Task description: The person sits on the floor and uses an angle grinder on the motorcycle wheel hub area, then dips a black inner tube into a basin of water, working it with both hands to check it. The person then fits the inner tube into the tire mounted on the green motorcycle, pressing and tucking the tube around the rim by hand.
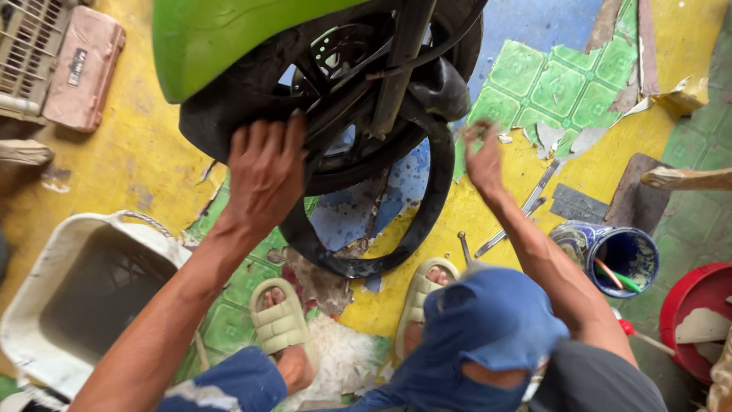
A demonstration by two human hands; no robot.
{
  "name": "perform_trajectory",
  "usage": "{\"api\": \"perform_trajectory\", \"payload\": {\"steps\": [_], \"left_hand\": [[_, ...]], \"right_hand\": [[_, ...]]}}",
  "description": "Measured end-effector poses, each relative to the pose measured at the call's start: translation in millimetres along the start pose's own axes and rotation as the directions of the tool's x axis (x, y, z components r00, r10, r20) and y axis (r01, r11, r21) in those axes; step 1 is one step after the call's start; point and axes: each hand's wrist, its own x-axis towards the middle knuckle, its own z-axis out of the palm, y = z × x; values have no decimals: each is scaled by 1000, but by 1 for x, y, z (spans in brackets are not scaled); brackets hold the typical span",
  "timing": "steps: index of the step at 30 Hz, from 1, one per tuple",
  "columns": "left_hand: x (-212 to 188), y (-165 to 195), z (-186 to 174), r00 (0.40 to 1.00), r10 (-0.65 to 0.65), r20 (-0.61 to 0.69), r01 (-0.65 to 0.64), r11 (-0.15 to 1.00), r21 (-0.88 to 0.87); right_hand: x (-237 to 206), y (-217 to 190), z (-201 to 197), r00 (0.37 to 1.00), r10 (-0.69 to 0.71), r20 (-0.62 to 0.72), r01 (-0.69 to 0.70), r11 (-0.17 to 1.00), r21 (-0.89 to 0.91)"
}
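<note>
We look down on a worn floor [130, 164] painted yellow, with blue patches toward twelve o'clock. Green patterned vinyl sheeting [560, 84] lies torn at one o'clock, its peeled scraps curling over the yellow. At eight o'clock sits a dirty white plastic tub [46, 320] of murky water. A pinkish block [82, 67] lies at ten o'clock beside a pale crate [27, 42]. At four o'clock stand a blue tin [618, 255] and a red bucket [698, 317]. Daylight is soft and even.

Green fender [221, 38] over a black tyre [229, 114] — yellow floor [137, 152] with green patterned patches, red bowl [698, 297].
</note>
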Motion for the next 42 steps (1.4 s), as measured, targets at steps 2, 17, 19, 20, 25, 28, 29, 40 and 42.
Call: {"api": "perform_trajectory", "payload": {"steps": [2, 17, 19, 20, 25, 28, 29, 40, 42], "left_hand": [[-10, -16, -8, 997, 71, -26, -69, 994, 84], [-67, -17, -5, 956, -283, 81, 294, 925, -239], [-79, -15, -8, 975, -205, -83, 184, 960, -209], [-87, -12, -7, 978, -170, -118, 144, 970, -196], [-121, -1, 24, 916, -270, -296, 221, 957, -189], [-127, -4, 53, 867, -460, -191, 379, 858, -346], [-128, -7, 60, 835, -530, -147, 448, 810, -379], [-165, 9, 104, 762, -611, -213, 463, 745, -481], [-169, 7, 113, 784, -547, -293, 405, 809, -426]], "right_hand": [[-30, 7, 10, 986, 101, 135, -86, 990, -114], [-36, -41, -177, 979, 53, 196, 67, 825, -561], [-23, -55, -170, 962, 85, 261, 87, 806, -586], [-19, -60, -163, 947, 85, 311, 112, 819, -563], [22, -80, -131, 799, 441, 409, 117, 554, -825], [52, -87, -108, 746, 584, 321, 120, 356, -927], [59, -88, -94, 850, 340, 402, 146, 580, -801], [95, -37, -39, 977, -27, 210, 50, 993, -104], [105, -35, -38, 951, -277, 139, 297, 942, -155]]}}
